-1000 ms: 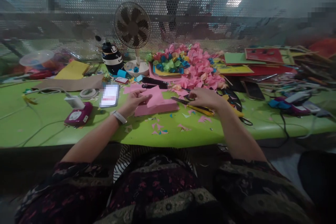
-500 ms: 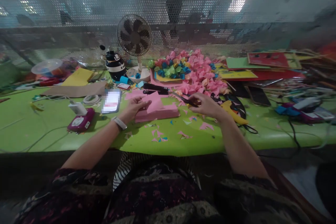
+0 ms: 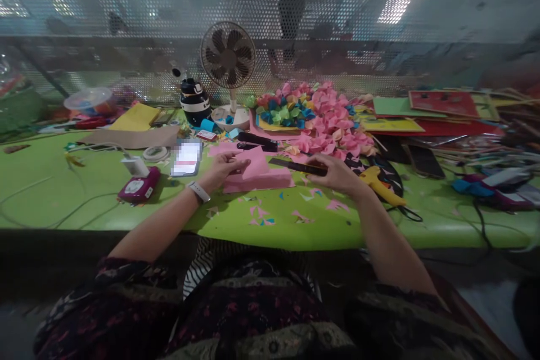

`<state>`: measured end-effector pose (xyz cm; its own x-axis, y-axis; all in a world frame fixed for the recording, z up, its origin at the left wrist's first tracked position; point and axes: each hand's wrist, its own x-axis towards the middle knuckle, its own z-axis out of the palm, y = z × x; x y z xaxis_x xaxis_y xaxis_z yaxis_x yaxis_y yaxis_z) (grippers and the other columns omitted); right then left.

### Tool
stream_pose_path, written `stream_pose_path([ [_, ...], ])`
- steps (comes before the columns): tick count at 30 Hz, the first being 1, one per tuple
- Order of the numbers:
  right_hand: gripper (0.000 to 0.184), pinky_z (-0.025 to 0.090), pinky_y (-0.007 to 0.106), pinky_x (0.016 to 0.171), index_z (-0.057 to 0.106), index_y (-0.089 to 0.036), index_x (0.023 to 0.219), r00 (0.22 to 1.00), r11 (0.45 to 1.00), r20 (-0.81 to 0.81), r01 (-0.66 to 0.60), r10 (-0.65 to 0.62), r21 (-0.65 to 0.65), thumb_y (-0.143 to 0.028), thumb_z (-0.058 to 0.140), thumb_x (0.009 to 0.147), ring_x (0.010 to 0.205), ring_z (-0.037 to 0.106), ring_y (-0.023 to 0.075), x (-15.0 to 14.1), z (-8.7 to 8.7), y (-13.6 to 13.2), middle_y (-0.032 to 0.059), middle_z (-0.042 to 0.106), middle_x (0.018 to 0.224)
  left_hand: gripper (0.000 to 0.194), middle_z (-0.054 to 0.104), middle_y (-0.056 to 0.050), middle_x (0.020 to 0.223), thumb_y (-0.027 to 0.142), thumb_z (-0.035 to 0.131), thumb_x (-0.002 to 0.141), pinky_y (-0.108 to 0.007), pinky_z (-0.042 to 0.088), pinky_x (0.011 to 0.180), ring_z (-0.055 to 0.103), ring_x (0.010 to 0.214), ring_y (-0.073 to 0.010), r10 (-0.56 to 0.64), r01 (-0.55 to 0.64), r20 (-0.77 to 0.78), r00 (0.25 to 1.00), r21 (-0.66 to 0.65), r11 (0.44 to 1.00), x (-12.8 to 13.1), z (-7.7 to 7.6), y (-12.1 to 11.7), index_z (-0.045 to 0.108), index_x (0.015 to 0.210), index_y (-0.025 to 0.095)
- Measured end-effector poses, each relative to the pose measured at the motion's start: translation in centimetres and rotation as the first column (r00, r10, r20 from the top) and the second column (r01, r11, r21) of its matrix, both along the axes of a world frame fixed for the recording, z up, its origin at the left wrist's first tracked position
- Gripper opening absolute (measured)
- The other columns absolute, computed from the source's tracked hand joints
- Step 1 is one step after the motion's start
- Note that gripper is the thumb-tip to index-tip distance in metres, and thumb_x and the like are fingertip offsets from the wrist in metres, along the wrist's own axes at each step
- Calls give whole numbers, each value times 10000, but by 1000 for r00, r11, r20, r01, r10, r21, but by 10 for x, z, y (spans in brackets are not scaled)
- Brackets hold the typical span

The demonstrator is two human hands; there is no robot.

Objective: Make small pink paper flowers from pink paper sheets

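My left hand [image 3: 225, 169], with a white band on the wrist, pinches a small folded piece of pink paper [image 3: 255, 163]. That piece stands over a stack of pink paper [image 3: 261, 181] on the green table. In my right hand [image 3: 333, 173] is a long, flat, dark knife-like tool [image 3: 297, 166]. Its tip points left, close to the paper's right edge. Whether the tool touches the paper I cannot tell. Behind the stack lies a black stapler [image 3: 258, 142]. Pink and blue paper scraps [image 3: 259, 214] are scattered on the near side.
Beyond my hands is a heap of folded paper flowers [image 3: 324, 115]. A small fan [image 3: 228, 59] and a black bottle [image 3: 194, 104] stand behind. A lit phone [image 3: 186, 157] and a purple power block [image 3: 139, 185] lie left, a yellow glue gun [image 3: 382, 185] right.
The dark tool has turned from slanting to nearly level, its tip shifting left and down towards the pink paper. My left hand keeps its pinch. The whole view has shifted slightly.
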<state>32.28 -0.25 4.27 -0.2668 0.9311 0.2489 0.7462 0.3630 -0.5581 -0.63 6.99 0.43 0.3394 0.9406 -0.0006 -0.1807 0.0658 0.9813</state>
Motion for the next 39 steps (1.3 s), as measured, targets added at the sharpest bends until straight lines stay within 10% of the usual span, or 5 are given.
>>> stream_pose_path([
  [39,358,527,390,855,665,-191,1029,997,999,73,28,-26,-31,-371,681,720,947,676,264,-2,2,-2,100,718,1029,462,725,-41,778,350,913,609,-233,524,635,620,635,-90,8,-7,-35,999,24,1000,0,3,-1,721,962,123],
])
